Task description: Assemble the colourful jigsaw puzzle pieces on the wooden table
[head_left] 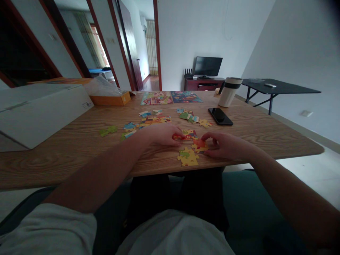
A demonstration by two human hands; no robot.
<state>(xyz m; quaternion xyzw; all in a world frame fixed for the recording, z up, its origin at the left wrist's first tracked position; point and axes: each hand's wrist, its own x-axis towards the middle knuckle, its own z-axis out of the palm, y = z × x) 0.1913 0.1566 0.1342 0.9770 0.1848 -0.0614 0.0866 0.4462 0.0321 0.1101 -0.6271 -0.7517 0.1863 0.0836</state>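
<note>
My left hand [166,134] is closed at the fingertips on a red and yellow jigsaw puzzle piece [189,134] lying on the wooden table. From the other side, my right hand [224,144] pinches an orange-red puzzle piece [199,143] with thumb and fingers. These two pieces touch or nearly touch; whether they interlock I cannot tell. Just below them lies a yellow piece [188,157] with a green figure. Beyond my left hand is a cluster of joined pieces [156,120], partly hidden by the hand and forearm.
Several loose pieces [187,115] lie farther back, and a green piece [108,131] lies to the left. A black phone [225,119] and a white tumbler [229,94] stand at the right. Two picture sheets [157,97] lie behind. A white box [39,109] and an orange box [113,100] occupy the left.
</note>
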